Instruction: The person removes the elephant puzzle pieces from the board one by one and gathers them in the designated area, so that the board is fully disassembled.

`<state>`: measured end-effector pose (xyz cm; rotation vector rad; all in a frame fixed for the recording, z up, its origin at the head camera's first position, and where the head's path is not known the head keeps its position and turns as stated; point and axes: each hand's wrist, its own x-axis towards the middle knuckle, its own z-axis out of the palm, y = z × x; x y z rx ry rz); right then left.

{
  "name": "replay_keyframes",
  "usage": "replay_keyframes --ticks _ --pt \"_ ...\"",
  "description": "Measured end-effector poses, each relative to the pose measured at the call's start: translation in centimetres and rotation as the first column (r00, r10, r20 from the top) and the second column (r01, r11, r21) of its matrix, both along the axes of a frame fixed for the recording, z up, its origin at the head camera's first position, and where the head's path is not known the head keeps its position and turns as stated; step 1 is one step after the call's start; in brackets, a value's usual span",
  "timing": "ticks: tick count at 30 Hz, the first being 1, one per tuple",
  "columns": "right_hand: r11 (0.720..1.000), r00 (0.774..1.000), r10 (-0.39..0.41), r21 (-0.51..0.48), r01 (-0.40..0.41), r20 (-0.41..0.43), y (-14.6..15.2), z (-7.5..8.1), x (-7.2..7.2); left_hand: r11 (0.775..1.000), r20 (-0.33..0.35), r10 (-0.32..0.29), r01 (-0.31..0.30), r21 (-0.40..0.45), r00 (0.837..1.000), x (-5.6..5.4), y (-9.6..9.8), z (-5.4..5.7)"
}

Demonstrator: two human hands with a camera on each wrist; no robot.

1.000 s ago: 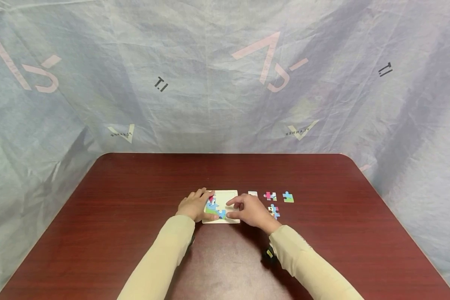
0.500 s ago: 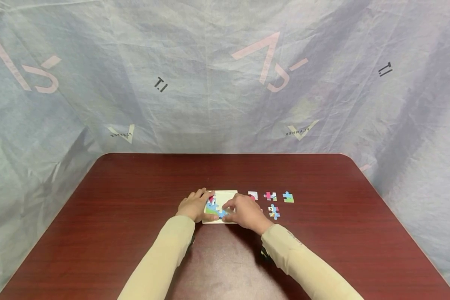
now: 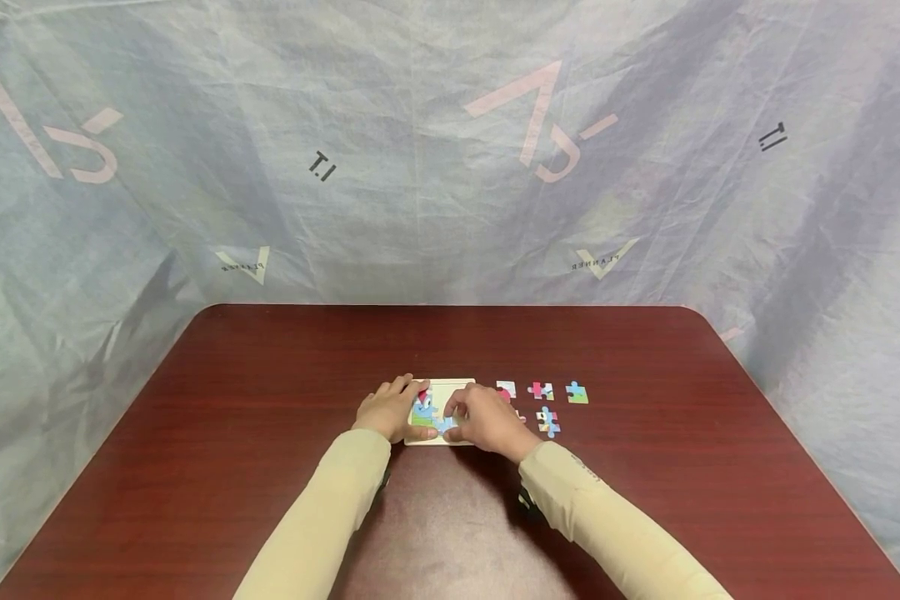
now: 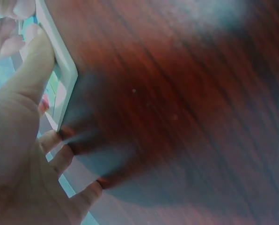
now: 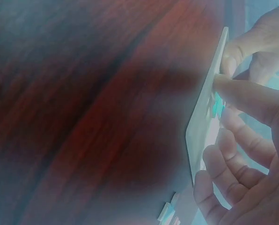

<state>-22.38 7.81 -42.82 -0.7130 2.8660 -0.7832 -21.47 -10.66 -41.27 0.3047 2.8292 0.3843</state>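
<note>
A light wooden puzzle tray (image 3: 452, 390) lies mid-table with joined pieces, red, blue and green, along its left side (image 3: 423, 407). My left hand (image 3: 388, 412) rests over the tray's left edge. Its thumb presses near the lower rim, while the straight fingers reach past the frame (image 4: 60, 49) onto the tabletop in the left wrist view. Over the lower middle of the tray, my right hand (image 3: 489, 420) pinches a blue puzzle piece (image 3: 444, 424) between thumb and index finger. In the right wrist view a turquoise bit of it (image 5: 217, 107) shows beside the thumb; the rest is hidden.
Right of the tray lie loose pieces: a pink-and-white one (image 3: 506, 389), a pink one (image 3: 542, 391), a blue-green one (image 3: 577, 392) and a blue one (image 3: 547, 422). Another is partly hidden behind my right hand. Grey cloth (image 3: 420, 208) hangs behind the dark red table (image 3: 307, 350).
My right hand has moved left and closed its thumb and index finger on the blue piece at the tray's lower middle. My left hand has stayed on the tray's left edge.
</note>
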Motion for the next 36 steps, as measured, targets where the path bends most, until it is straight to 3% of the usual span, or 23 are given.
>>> replay_keyframes --ticks 12,20,29,36 --pt "0.998 0.999 0.032 0.046 -0.033 0.008 0.1 0.5 -0.2 1.0 0.007 0.003 -0.003 -0.004 1.0 0.0 0.0 0.0" --pt "1.0 1.0 -0.004 0.028 0.004 0.023 0.0 0.2 -0.6 1.0 -0.009 0.003 -0.003 -0.001 1.0 0.0 0.1 0.0" --pt "0.996 0.999 -0.016 -0.082 0.019 0.044 0.4 0.6 -0.9 1.0 -0.018 -0.001 0.001 0.007 1.0 0.0 0.2 -0.1" --pt "0.997 0.996 -0.074 -0.033 0.076 0.058 1.1 0.6 -1.6 1.0 -0.022 -0.003 0.003 -0.002 1.0 0.1 0.1 -0.1"
